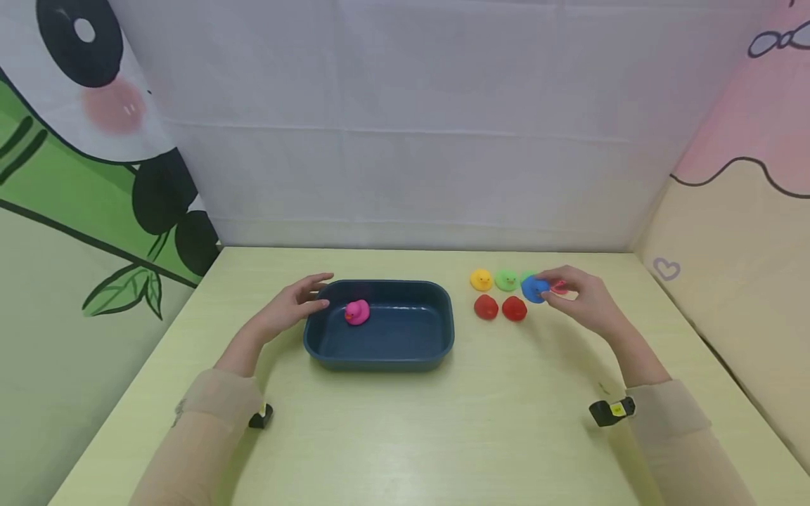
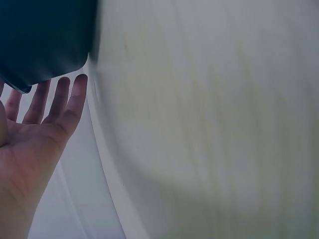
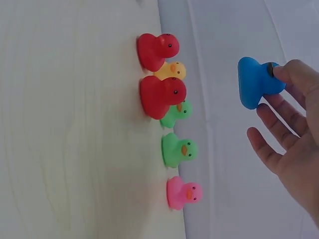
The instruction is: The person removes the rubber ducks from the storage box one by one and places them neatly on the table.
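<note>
My right hand (image 1: pixel 579 299) pinches a blue rubber duck (image 1: pixel 534 289) between thumb and fingers, lifted above the table. The right wrist view shows this blue duck (image 3: pixel 254 82) held by its head, the other fingers spread loosely. My left hand (image 1: pixel 287 306) is at the left end of a dark blue tray (image 1: pixel 380 365), its thumb near the rim. In the left wrist view, the left hand's fingers (image 2: pixel 75 102) extend beside the tray's wall (image 2: pixel 45 45). Inside the tray, towards its left, sits a magenta rubber duck (image 1: pixel 357 313).
Right of the tray stand two red ducks (image 1: pixel 486 307), with a yellow duck (image 1: pixel 481 280) and two green ducks (image 1: pixel 507 280) behind them. A pink duck (image 3: pixel 183 192) stands at that row's end. A white cloth wall (image 1: pixel 405 190) closes off the table's back.
</note>
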Tool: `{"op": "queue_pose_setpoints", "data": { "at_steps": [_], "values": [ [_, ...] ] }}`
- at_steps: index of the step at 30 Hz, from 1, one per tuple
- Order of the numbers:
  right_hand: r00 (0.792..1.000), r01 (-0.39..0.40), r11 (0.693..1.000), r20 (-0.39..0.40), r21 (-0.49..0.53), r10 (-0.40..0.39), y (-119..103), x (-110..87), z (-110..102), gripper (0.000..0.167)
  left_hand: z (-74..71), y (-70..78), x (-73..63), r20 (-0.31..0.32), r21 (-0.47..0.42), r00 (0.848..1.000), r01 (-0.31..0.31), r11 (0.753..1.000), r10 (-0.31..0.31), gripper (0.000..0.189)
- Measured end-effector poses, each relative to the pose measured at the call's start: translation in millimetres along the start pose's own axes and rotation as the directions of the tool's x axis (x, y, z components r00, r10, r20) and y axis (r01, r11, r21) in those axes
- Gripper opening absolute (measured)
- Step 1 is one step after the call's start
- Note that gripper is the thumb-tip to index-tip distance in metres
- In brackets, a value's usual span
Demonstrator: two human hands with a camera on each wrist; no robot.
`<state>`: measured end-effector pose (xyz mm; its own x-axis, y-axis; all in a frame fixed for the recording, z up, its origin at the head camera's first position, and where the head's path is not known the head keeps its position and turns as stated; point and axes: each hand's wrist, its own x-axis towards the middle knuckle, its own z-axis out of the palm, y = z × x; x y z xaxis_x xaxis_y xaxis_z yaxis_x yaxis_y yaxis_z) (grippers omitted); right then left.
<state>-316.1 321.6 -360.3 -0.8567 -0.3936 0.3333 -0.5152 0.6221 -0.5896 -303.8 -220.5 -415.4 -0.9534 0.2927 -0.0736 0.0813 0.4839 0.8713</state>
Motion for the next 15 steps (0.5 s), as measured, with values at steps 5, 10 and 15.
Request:
{"op": "queue_pose_setpoints", "data": {
  "at_steps": [5, 10, 15],
  "values": [
    [0.999, -0.038, 0.999, 0.003, 0.010, 0.038, 15, -2.4, 3, 0.028, 1.7, -3.5, 2.7, 0.030, 0.029, 1.000, 0.001, 1.000, -0.001, 0.058],
    [0.998, -0.066, 0.998, 0.007, 0.018, 0.066, 28, -4.0, 7, 0.028, 2.6, -9.5, 6.6, 0.048, 0.033, 0.999, -0.003, 0.999, 0.002, 0.056],
    [0.996, -0.085, 0.996, 0.017, 0.001, 0.085, 21, -5.1, 4, 0.029, 2.6, -10.1, 8.1, 0.052, 0.036, 0.999, -0.003, 0.999, 0.001, 0.057]
  ]
}}
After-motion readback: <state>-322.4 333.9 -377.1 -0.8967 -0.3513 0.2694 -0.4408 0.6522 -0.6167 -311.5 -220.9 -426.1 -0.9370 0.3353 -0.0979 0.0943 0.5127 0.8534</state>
